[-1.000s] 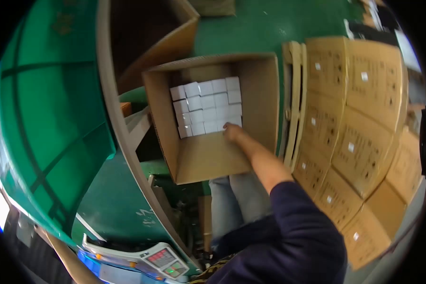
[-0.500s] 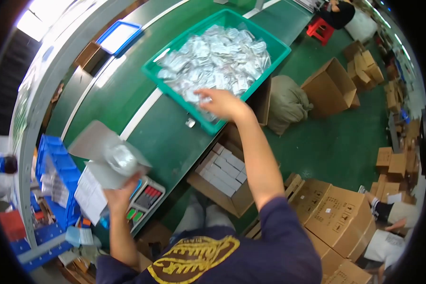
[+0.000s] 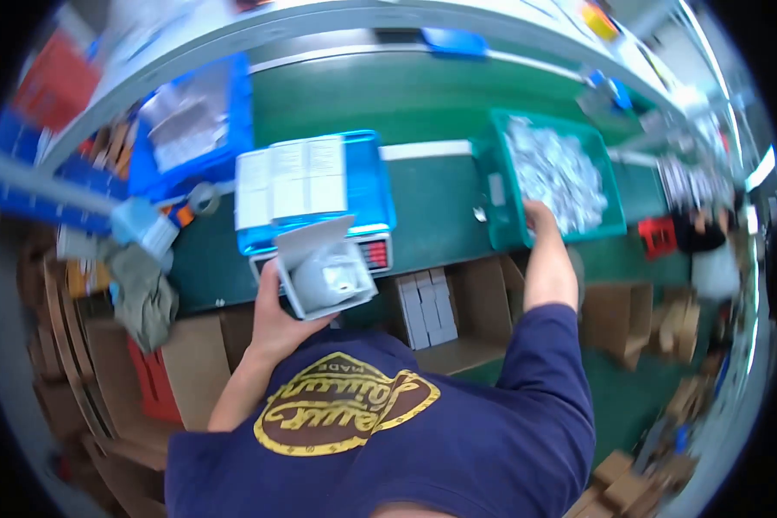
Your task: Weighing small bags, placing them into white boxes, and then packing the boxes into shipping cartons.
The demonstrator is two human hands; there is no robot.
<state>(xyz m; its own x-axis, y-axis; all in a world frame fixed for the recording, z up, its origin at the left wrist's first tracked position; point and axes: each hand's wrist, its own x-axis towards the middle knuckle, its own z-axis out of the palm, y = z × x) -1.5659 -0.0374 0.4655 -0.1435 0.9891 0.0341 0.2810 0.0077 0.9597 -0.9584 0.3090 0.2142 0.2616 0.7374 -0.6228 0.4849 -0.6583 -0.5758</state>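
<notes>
At centre frame the left hand [image 3: 272,315] grips an open white box [image 3: 324,268] holding one packet, while the right hand [image 3: 540,216], fingers curled among silver packets [image 3: 557,173] in the green bin [image 3: 502,194] at upper right, grasp unclear, suggests filling has barely begun.

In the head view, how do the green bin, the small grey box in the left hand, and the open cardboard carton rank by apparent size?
1. green bin, largest.
2. cardboard carton; partly hidden by the person, so its rank is unsure.
3. grey box, smallest, though nearest the camera, held by the left hand.
</notes>
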